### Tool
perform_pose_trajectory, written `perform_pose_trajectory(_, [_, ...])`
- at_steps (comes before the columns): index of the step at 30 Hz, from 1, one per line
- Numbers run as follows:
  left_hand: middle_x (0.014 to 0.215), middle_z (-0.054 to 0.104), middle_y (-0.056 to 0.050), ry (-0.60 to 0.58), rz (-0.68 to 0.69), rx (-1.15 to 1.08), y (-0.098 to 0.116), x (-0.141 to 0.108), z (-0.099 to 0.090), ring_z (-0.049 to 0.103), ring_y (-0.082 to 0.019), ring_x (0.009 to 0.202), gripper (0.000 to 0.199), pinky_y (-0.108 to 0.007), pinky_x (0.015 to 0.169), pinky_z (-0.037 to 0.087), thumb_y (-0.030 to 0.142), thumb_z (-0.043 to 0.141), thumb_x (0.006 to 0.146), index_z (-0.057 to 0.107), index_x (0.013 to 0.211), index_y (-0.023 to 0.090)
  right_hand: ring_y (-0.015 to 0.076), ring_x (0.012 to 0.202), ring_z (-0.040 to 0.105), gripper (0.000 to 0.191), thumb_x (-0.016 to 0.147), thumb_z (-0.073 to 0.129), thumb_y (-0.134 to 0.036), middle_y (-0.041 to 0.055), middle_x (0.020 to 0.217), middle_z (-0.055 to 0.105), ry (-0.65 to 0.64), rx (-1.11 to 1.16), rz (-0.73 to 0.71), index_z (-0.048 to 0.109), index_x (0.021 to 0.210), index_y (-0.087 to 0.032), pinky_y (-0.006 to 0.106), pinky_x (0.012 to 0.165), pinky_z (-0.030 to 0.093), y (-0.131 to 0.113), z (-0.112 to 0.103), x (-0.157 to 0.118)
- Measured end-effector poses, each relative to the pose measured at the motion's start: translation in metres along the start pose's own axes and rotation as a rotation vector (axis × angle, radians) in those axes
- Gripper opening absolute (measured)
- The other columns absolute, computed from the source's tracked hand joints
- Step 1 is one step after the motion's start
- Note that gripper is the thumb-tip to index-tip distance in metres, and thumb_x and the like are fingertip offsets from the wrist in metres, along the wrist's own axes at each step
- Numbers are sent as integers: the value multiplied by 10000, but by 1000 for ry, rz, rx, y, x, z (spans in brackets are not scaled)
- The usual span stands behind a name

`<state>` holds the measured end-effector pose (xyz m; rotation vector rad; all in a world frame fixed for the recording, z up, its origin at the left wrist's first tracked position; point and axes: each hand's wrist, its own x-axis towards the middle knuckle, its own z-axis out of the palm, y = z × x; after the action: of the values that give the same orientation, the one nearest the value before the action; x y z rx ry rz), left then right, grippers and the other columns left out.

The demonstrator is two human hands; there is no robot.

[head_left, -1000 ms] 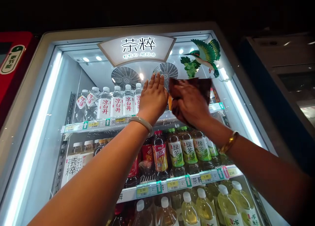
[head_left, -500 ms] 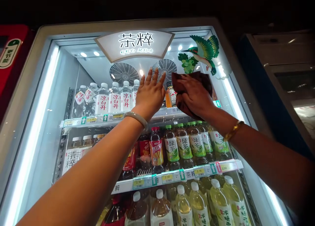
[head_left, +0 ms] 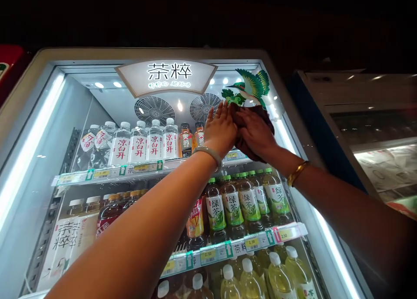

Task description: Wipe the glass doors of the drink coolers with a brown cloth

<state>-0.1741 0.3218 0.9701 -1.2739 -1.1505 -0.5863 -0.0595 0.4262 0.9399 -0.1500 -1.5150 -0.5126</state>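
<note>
A dark brown cloth lies against the glass door of a lit drinks fridge, just below a bird sticker. My right hand presses on it, fingers over the fabric, with a gold bracelet on that wrist. Right beside it, my left hand is raised with straight fingers, palm toward the glass, touching or nearly touching the cloth's left edge. I see nothing held in the left hand; its palm is hidden. Behind both hands, bottles stand on the shelves inside.
Water bottles fill the top shelf at left, and green tea bottles the one below. A fan-shaped sign hangs near the top. The fridge frame surrounds the glass. Another cooler stands at right, and something red at left.
My left hand has moved right across the glass, now up against the right hand and cloth. The fridge sits lower and further left in view.
</note>
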Motion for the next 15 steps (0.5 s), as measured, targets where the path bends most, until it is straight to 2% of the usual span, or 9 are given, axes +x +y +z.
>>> perform_pose_trajectory(3, [1712,305,-134,39,12,-25,0,-3,4,188,-254,1624,643,-484,1349,94,239,320,1002,312,1624,75,208,1498,447,569,883,430,-169,49,1576,540,-27,5,-4,575,1432,-211,412,1292,325,29,-17,18])
perform_pose_trajectory(5, [1719,289,-141,36,12,-29,-1,-5,4,174,-266,1628,635,-485,1351,70,244,315,1007,330,1619,75,247,1469,480,560,894,402,-176,82,1555,557,7,-9,65,582,1425,-194,448,1272,345,53,-30,18])
perform_pose_trajectory(7, [1727,279,-125,26,28,-17,-1,-7,2,151,-264,1632,627,-476,1352,46,243,320,1010,340,1621,102,299,1474,468,564,896,390,-183,119,1556,544,61,-26,147,571,1430,-181,533,1266,333,69,-36,5])
perform_pose_trajectory(9, [1739,263,-96,7,78,12,0,-7,1,123,-254,1637,621,-467,1351,30,248,316,1019,330,1631,138,318,1514,416,581,885,392,-170,101,1585,508,91,-35,190,552,1441,-212,602,1278,291,70,-33,-13])
perform_pose_trajectory(11, [1744,254,-78,-27,130,43,3,-5,1,122,-248,1637,616,-471,1348,40,261,293,1033,311,1640,159,301,1543,377,588,875,421,-166,43,1608,484,77,-30,175,547,1440,-268,616,1295,263,59,-24,-20])
perform_pose_trajectory(13, [1740,258,-98,-67,125,58,9,1,2,142,-245,1634,617,-465,1347,69,281,261,1043,306,1637,120,270,1539,388,577,876,456,-170,21,1605,495,28,-10,110,556,1435,-270,561,1310,272,47,-14,-11])
perform_pose_trajectory(15, [1732,257,-142,-90,62,54,19,10,6,147,-249,1633,634,-451,1346,96,299,232,1047,307,1621,39,247,1528,402,573,880,467,-162,49,1600,507,-14,10,56,556,1443,-215,499,1314,281,43,-11,11])
